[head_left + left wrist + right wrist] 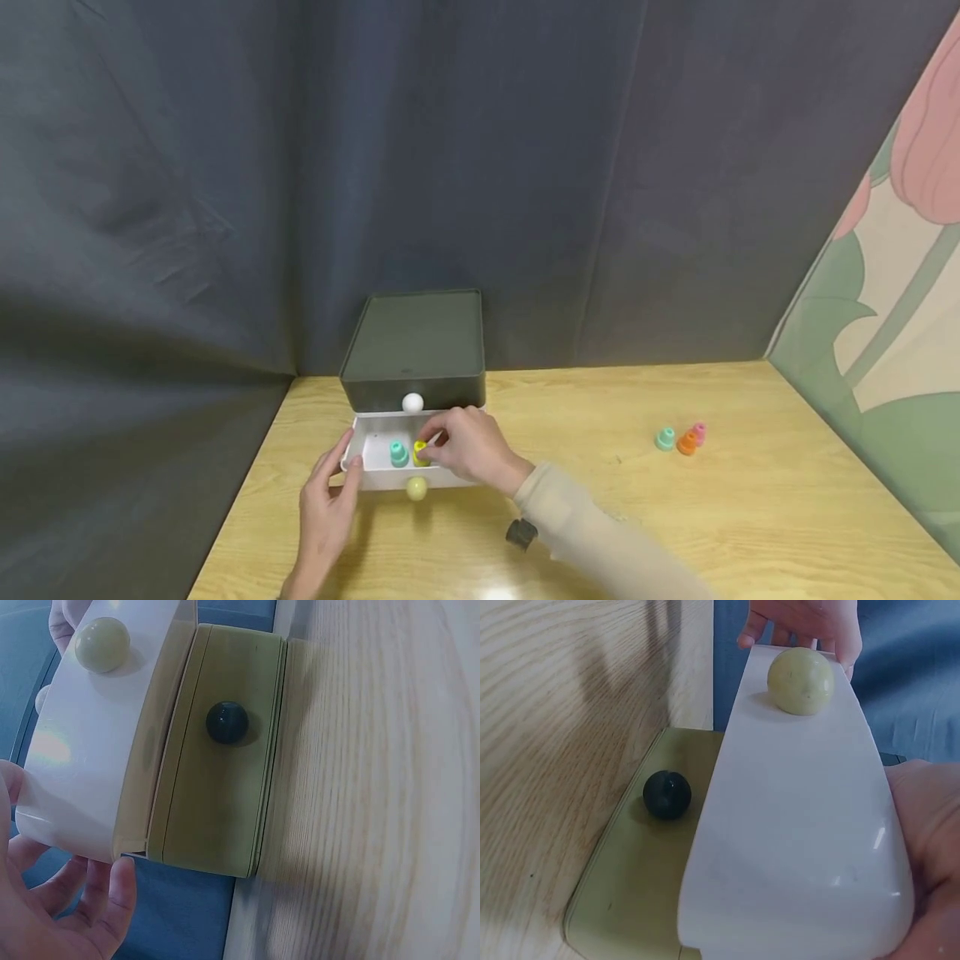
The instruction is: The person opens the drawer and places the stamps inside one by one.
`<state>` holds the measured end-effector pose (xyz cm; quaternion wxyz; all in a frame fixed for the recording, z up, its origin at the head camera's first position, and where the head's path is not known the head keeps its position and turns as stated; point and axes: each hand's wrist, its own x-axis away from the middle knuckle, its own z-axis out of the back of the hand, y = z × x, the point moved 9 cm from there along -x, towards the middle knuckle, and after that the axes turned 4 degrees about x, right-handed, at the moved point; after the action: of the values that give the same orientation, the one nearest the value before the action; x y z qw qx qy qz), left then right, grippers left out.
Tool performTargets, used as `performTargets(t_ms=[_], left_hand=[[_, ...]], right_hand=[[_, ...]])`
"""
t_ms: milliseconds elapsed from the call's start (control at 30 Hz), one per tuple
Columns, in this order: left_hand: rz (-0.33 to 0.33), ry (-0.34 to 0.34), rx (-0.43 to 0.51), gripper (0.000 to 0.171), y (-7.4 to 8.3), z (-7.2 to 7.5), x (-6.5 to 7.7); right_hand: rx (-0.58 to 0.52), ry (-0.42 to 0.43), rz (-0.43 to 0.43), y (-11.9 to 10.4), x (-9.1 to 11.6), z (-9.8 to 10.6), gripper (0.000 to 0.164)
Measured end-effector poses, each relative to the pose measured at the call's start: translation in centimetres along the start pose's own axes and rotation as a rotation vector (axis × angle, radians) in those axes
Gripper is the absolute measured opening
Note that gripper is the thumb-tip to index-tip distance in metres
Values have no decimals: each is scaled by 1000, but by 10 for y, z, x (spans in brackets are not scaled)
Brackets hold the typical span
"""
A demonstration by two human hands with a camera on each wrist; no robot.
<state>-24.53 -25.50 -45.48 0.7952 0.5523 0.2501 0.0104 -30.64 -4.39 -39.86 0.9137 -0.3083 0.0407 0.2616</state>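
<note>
A white drawer (386, 481) with a pale yellow knob (102, 645) is pulled out of a small dark-topped cabinet (420, 333). My left hand (327, 492) grips its left end, thumb at the front and fingers round the side. Inside stand a small teal stepped cone (398, 456) and, to its right, a yellow stepped cone (417, 458). Reaching over the drawer's right part, my right hand (476, 450) pinches the yellow cone between thumb and fingers. In the right wrist view the drawer front (795, 825) hides both cones and the right fingertips.
Below the pulled-out drawer is an olive drawer front (217, 795) with a dark knob (227, 722). A white knob (412, 403) marks the one above. On the wooden table (585, 433), to the right, stand teal (665, 439), orange (687, 443) and pink (700, 432) cones. Dark curtains (465, 167) hang behind.
</note>
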Motion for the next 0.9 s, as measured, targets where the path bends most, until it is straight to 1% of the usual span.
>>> performTargets(t_ms=[233, 500, 733, 900], left_hand=[[10, 4, -2, 43, -2, 0, 3], [33, 6, -20, 42, -2, 1, 2], [11, 2, -10, 43, -1, 0, 3], [7, 3, -6, 44, -1, -1, 2]], right_hand=[[35, 0, -5, -1, 0, -3, 12], [38, -1, -14, -2, 0, -2, 14], [39, -10, -27, -1, 0, -3, 15], [43, -6, -32, 0, 0, -3, 15]])
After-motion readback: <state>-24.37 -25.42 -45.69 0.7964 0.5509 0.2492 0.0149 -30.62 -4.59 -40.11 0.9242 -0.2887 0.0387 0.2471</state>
